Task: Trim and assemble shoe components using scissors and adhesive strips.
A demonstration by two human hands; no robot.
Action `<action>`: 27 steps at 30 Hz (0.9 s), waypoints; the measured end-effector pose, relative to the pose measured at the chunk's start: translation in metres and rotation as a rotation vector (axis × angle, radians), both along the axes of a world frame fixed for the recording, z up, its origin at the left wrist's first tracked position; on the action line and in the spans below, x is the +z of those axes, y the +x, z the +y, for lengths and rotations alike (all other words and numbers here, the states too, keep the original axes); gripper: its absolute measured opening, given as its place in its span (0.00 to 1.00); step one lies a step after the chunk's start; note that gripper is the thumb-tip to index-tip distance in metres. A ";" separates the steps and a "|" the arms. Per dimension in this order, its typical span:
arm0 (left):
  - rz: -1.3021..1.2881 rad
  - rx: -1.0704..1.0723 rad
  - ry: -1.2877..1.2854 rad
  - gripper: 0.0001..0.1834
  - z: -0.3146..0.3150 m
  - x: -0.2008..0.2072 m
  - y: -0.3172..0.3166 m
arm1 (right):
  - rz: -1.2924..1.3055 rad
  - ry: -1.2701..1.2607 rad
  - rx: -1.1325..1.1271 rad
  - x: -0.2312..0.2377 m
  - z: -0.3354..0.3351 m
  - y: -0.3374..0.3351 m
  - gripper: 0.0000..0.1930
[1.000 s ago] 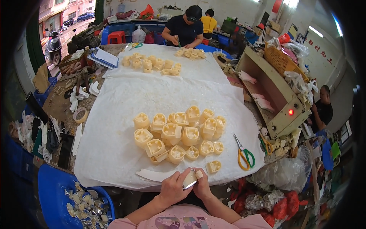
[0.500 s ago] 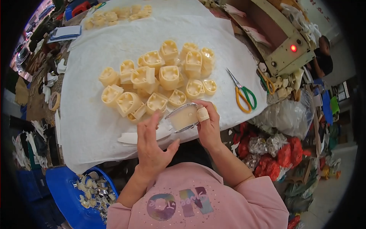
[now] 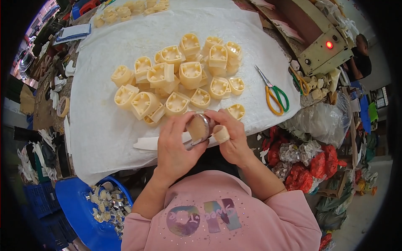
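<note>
My left hand point(image 3: 173, 136) and my right hand point(image 3: 234, 136) are both closed around one shoe heel point(image 3: 197, 129), held just over the table's near edge. The heel has a tan face toward me and a shiny silver rim. Fingers hide its far side. A cream band point(image 3: 221, 134) is wrapped on a finger of my right hand. Beyond my hands lies a pile of cream, D-shaped heel blocks point(image 3: 190, 75) with moulded hollows. One single block point(image 3: 235, 111) sits close to my right fingertips. A white strip point(image 3: 146, 143) lies by my left hand.
White sheeting point(image 3: 96, 125) covers the table. Scissors point(image 3: 272, 92) with orange and green handles lie at right. More cream pieces point(image 3: 130, 10) sit at the far left. A blue bin point(image 3: 79, 209) of silvery pieces stands lower left. A machine point(image 3: 322, 50) with a lit red lamp is at right.
My left hand has moved in and now grips the heel along with my right hand. The heel has been turned and its silver edge sits differently. The view has shifted slightly.
</note>
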State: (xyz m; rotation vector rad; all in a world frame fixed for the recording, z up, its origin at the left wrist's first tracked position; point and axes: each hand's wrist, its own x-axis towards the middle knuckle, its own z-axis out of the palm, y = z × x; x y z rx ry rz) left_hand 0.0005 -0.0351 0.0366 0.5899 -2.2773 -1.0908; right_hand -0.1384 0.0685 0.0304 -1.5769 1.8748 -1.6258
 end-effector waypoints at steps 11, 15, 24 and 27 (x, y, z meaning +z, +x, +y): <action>0.849 -0.407 1.638 0.27 0.003 -0.033 0.018 | -0.210 -0.034 0.086 -0.015 0.004 0.014 0.15; 0.908 -0.450 1.714 0.25 0.005 -0.027 0.015 | -0.059 -0.070 0.107 -0.011 0.001 0.015 0.15; 0.863 -0.290 1.731 0.27 0.014 -0.027 0.016 | -0.021 -0.138 0.039 -0.015 -0.004 0.021 0.16; 0.822 -0.277 1.748 0.28 0.019 -0.025 0.014 | -0.054 -0.184 0.041 -0.024 -0.003 0.020 0.16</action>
